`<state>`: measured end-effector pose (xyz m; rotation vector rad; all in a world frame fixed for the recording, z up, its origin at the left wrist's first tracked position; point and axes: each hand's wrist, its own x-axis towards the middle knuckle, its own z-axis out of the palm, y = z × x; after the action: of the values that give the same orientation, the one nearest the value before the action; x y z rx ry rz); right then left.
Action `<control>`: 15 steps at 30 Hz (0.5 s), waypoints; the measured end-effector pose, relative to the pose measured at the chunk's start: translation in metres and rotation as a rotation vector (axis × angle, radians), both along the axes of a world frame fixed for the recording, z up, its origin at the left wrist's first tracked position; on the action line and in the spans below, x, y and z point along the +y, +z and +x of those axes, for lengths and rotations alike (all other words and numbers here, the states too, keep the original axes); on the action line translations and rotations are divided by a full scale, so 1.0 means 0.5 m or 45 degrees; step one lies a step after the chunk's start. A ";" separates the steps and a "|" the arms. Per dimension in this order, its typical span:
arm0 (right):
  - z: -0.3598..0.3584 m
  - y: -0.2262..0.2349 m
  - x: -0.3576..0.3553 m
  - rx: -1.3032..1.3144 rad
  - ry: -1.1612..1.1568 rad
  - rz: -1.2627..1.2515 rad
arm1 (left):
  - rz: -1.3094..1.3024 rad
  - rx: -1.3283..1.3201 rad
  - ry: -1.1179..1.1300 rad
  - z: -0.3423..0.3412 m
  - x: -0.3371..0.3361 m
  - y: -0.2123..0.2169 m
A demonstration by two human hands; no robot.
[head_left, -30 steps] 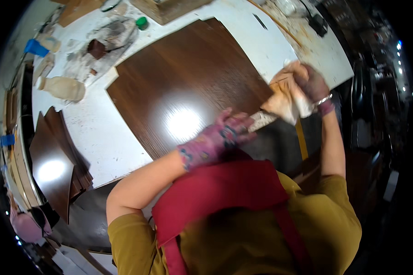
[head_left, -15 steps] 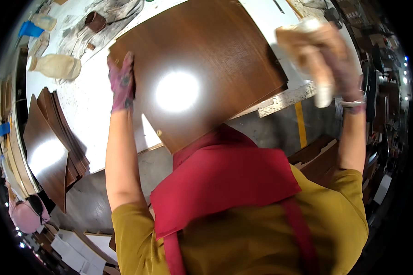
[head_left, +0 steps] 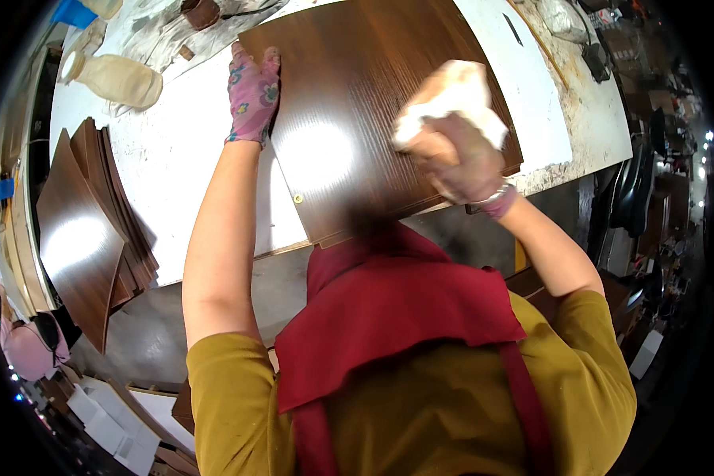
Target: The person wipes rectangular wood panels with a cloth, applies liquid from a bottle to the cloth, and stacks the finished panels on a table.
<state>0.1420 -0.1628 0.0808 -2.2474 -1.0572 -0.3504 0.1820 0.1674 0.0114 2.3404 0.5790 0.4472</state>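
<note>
A dark brown wood-grain panel (head_left: 341,87) lies on the white-topped table, with a bright light reflected in its surface. My left hand (head_left: 253,95), in a pink flowered glove, rests along the panel's left edge. Its fingers point away from me, straight, and the thumb touches the edge. On the right part of the panel, my gloved right hand (head_left: 470,163) is closed on a crumpled, whitish cloth (head_left: 460,95) with brownish stains. Motion blurs that hand and the cloth somewhat.
Several similar brown panels (head_left: 79,222) are stacked at the table's left front, overhanging its edge. A cloudy plastic bottle (head_left: 119,82) lies behind them. Farther back are a brown-stained cup (head_left: 201,12) and a stained sheet (head_left: 155,40). A dark thin tool (head_left: 513,29) lies right of the panel.
My right hand has swung left with the cloth, from beyond the panel's right edge onto its surface. The panel and my left hand appear farther right and higher in view.
</note>
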 end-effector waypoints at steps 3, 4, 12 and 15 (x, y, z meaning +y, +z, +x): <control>-0.043 0.016 0.022 0.076 0.086 -0.152 | -0.107 -0.033 -0.013 -0.001 -0.007 0.006; -0.062 -0.002 0.071 0.090 0.335 -0.132 | -0.144 -0.036 -0.004 -0.002 -0.005 0.007; -0.093 0.001 0.278 0.223 0.512 -0.315 | -0.182 -0.106 -0.006 0.001 0.015 -0.023; -0.172 0.023 0.202 0.154 0.586 -0.509 | -0.142 -0.040 -0.010 0.005 -0.004 -0.023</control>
<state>0.0561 -0.0618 0.0924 -2.2263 -1.6410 0.2071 0.1844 0.1652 0.0002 2.2248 0.5659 0.4360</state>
